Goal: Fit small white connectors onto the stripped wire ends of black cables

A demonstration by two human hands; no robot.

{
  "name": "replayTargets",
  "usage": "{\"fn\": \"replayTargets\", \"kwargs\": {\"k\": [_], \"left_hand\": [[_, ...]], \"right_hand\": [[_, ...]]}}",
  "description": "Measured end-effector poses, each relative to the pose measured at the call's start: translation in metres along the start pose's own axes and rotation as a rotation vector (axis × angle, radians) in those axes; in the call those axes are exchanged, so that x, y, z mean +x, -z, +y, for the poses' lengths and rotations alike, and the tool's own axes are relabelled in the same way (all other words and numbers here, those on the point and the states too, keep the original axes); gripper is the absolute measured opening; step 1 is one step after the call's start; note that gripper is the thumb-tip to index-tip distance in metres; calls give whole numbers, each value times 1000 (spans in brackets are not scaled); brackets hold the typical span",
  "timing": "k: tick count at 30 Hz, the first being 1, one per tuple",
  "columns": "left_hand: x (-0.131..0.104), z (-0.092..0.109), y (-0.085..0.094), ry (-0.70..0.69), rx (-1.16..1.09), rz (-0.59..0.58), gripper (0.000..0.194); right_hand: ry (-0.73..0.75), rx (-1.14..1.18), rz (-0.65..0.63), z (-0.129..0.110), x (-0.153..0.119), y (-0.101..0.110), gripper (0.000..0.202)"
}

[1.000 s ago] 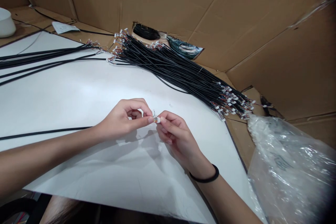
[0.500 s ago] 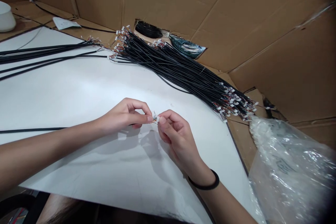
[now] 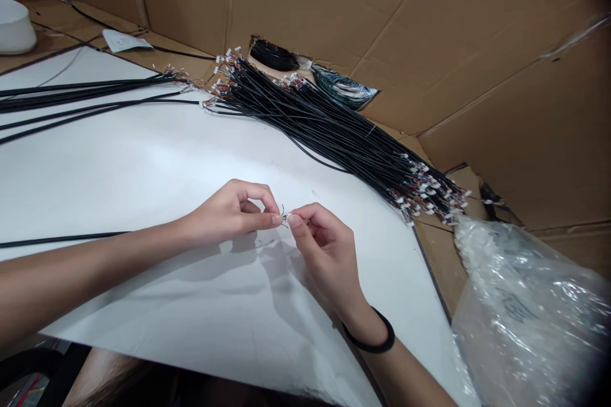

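Over the white tabletop (image 3: 191,318), my left hand (image 3: 236,211) pinches thin loose wires (image 3: 283,210) between thumb and forefinger. A black cable (image 3: 62,240) passes under my left forearm from the left; the stretch near the hand is hidden. Facing it, my right hand (image 3: 329,248) is closed in a pinch on a small white connector (image 3: 287,217), mostly covered by the fingertips. The fingertips of both hands nearly meet, and a few wire ends stick out between them. Whether each wire sits inside the connector is too small to tell.
A big bundle of black cables (image 3: 310,114) with white connectors lies at the back. More black cables (image 3: 95,89) lie at the left. A clear plastic bag (image 3: 525,311) is at the right. Cardboard walls (image 3: 310,0) enclose the back; a white container (image 3: 15,28) stands far left.
The wires and connector remain pinched, with my fingertips now slightly closer together. My left fingers have shifted a little right, and the view has turned slightly.
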State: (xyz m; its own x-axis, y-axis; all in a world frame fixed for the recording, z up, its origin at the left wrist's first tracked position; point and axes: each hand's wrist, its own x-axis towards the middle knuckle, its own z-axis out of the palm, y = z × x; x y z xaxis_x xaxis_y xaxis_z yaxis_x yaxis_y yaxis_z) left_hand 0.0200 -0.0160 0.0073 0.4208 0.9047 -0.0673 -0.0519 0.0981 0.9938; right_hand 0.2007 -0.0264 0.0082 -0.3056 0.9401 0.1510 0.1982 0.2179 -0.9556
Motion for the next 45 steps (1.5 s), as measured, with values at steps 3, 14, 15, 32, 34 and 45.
{"fn": "replayTargets", "kwargs": {"k": [3,14,15,32,34,45], "left_hand": [[0,-1,-1,-25,31,6,17],[-1,-3,-2,-74,104,9,17],[-1,-3,-2,-76,103,9,17],[-1,0,-2,-41,34,-31,17],[-1,0,-2,-46,19,-51,16],[-3,0,-1,-2,-10,-115,17]], "right_hand": [[35,-57,0,2,-2,0,19],[189,-294,5,3,-3,0,16],[194,-303,5,3,-3,0,16],[-228,243,-129,1,4,5,27],[-270,375,-161,2,6,6,26],[-395,574,-258,2,8,8,26]]}}
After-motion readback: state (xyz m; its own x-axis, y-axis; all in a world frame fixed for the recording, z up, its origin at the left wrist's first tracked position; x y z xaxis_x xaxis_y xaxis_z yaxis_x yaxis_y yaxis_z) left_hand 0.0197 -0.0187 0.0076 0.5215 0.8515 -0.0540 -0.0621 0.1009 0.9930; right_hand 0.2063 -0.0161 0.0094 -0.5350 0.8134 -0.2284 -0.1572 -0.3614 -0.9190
